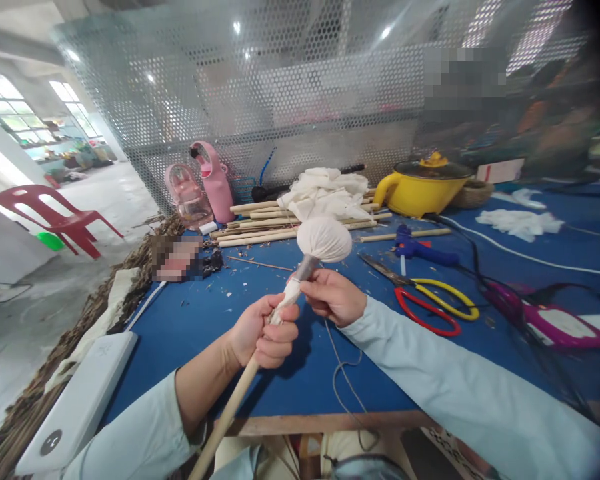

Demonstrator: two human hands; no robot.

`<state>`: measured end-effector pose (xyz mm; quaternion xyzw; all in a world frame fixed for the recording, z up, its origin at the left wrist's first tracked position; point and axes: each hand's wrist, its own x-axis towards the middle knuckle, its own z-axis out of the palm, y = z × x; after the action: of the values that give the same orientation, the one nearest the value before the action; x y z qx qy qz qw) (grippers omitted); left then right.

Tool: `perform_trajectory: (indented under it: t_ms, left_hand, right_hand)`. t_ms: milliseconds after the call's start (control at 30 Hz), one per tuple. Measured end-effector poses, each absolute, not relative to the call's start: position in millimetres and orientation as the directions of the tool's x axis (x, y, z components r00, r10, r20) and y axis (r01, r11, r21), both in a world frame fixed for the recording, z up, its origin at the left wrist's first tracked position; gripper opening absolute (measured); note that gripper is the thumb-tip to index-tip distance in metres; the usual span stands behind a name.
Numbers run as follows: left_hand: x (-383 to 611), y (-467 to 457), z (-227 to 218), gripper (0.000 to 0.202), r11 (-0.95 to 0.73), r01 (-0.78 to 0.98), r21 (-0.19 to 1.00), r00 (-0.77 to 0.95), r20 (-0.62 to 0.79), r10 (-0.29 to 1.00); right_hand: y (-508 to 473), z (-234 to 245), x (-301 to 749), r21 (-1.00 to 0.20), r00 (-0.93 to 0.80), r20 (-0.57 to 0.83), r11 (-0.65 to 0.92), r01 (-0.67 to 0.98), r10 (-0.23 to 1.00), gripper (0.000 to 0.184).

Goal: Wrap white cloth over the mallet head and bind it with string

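A wooden stick [235, 395] slants up from below the table edge, topped by a round white cloth-covered head [325, 239]. My left hand [265, 331] is wrapped round the stick and the gathered cloth below the head. Just under the head, grey cord [307, 267] is wound round the neck in a band. My right hand [334, 297] pinches at the lower edge of this winding, fingers closed at the cord. Below that hand the loose cord [336, 360] hangs in a loop across the blue table [180, 360] and over its front edge.
Scissors [423, 293] with red and yellow handles and a blue glue gun [423, 250] lie to the right. Behind are several wooden sticks [260, 233], white cloth [327, 190], a yellow electric pot [425, 190] and a pink bottle [217, 187]. A white power bank [83, 400] lies left.
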<state>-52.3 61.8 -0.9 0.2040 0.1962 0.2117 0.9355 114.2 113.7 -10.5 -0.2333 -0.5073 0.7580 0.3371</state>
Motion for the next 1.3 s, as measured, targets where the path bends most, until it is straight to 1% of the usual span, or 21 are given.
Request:
perform_trajectory:
  t_ms: [33, 100, 167, 233, 300, 333, 367, 433, 467, 500, 567, 633, 667, 767, 800, 867, 967, 1033, 1133, 1200, 1300]
  left_hand:
    - [-50.9, 65.2, -4.3, 0.031, 0.807, -0.3, 0.509, 0.811, -0.309, 0.496]
    - [-48.5, 71.5, -7.8, 0.032, 0.721, -0.247, 0.647, 0.727, -0.368, 0.579]
    - [-48.8, 77.7, -4.7, 0.034, 0.566, -0.19, 0.802, 0.569, -0.38, 0.729]
    - [-51.8, 83.7, 4.3, 0.038, 0.359, -0.099, 0.928, 0.338, -0.308, 0.889]
    - [-54.2, 88.6, 15.2, 0.048, 0.175, 0.071, 0.982, 0.151, -0.184, 0.971]
    - [-54.0, 90.4, 19.7, 0.056, 0.112, 0.164, 0.98, 0.124, -0.133, 0.983]
    - [-52.5, 91.6, 22.8, 0.065, 0.064, 0.244, 0.968, 0.144, -0.102, 0.984]
    - [-45.5, 92.7, 24.1, 0.081, -0.007, 0.343, 0.939, 0.263, -0.09, 0.961]
    - [-40.8, 92.6, 22.4, 0.085, -0.034, 0.363, 0.931, 0.324, -0.092, 0.941]
    - [-35.9, 92.2, 19.5, 0.083, -0.049, 0.37, 0.928, 0.369, -0.099, 0.924]
    - [-27.8, 90.3, 12.9, 0.069, -0.024, 0.366, 0.93, 0.402, -0.135, 0.905]
    - [-24.0, 87.2, 8.0, 0.054, 0.02, 0.372, 0.928, 0.37, -0.168, 0.914]
    - [-23.8, 85.3, 6.8, 0.048, 0.017, 0.395, 0.919, 0.338, -0.162, 0.927]
    - [-26.7, 79.0, 6.7, 0.025, -0.101, 0.52, 0.848, 0.249, -0.037, 0.968]
    - [-27.8, 77.1, 6.8, 0.024, -0.134, 0.558, 0.819, 0.227, 0.005, 0.974]
    - [-29.2, 74.0, 6.2, 0.032, -0.163, 0.605, 0.779, 0.194, 0.054, 0.98]
    - [-30.2, 72.4, 3.4, 0.039, -0.154, 0.594, 0.789, 0.162, 0.07, 0.984]
    - [-31.6, 73.0, 2.2, 0.04, -0.103, 0.529, 0.842, 0.149, 0.027, 0.988]
    - [-34.9, 74.3, 4.0, 0.039, 0.087, 0.333, 0.939, 0.126, -0.136, 0.983]
    - [-36.9, 74.2, 7.3, 0.038, 0.205, 0.184, 0.961, 0.143, -0.233, 0.962]
    - [-38.4, 72.3, 12.7, 0.037, 0.28, 0.031, 0.959, 0.197, -0.281, 0.939]
  right_hand:
    - [115.1, -12.6, 113.8, -0.937, -0.639, -0.025, -0.242, -0.254, 0.769, 0.037]
    - [116.8, -15.1, 112.8, -0.958, -0.603, -0.035, -0.199, -0.206, 0.797, 0.036]
    - [116.9, -14.9, 111.7, -0.972, -0.586, -0.018, -0.151, -0.178, 0.81, 0.035]
    - [116.1, -13.5, 110.5, -0.975, -0.584, -0.007, -0.134, -0.175, 0.812, 0.034]
    - [115.6, -13.2, 109.2, -0.974, -0.592, -0.025, -0.152, -0.166, 0.806, 0.034]
    - [115.7, -13.9, 108.5, -0.976, -0.598, -0.041, -0.159, -0.147, 0.801, 0.033]
    - [116.2, -15.3, 108.0, -0.978, -0.601, -0.054, -0.163, -0.129, 0.798, 0.033]
    - [117.7, -19.0, 107.2, -0.979, -0.6, -0.075, -0.174, -0.109, 0.796, 0.034]
    - [118.7, -20.8, 107.1, -0.977, -0.599, -0.083, -0.183, -0.108, 0.797, 0.035]
    - [119.5, -22.0, 107.2, -0.974, -0.602, -0.092, -0.196, -0.11, 0.793, 0.035]
    - [121.0, -22.2, 108.5, -0.969, -0.617, -0.107, -0.219, -0.11, 0.78, 0.035]
    - [122.0, -19.3, 111.0, -0.973, -0.604, -0.105, -0.207, -0.101, 0.79, 0.032]
    - [122.4, -17.2, 112.5, -0.977, -0.581, -0.101, -0.19, -0.094, 0.808, 0.03]
    - [123.7, -12.5, 116.3, -0.991, -0.476, -0.081, -0.123, -0.059, 0.876, 0.025]
    - [124.0, -12.3, 116.8, -0.993, -0.45, -0.072, -0.105, -0.05, 0.89, 0.025]
    - [124.3, -14.0, 116.4, -0.996, -0.416, -0.052, -0.075, -0.039, 0.908, 0.027]
    - [123.5, -18.4, 113.9, -0.999, -0.413, -0.012, -0.028, -0.032, 0.91, 0.03]
    - [122.0, -19.4, 112.5, -1.0, -0.428, 0.02, 0.01, -0.026, 0.903, 0.031]
    - [117.6, -15.2, 111.9, -0.997, -0.42, 0.068, 0.073, -0.005, 0.905, 0.031]
    - [113.5, -9.6, 112.3, -0.995, -0.397, 0.091, 0.103, 0.009, 0.913, 0.03]
    - [108.3, -1.5, 113.3, -0.994, -0.386, 0.103, 0.113, 0.004, 0.917, 0.027]
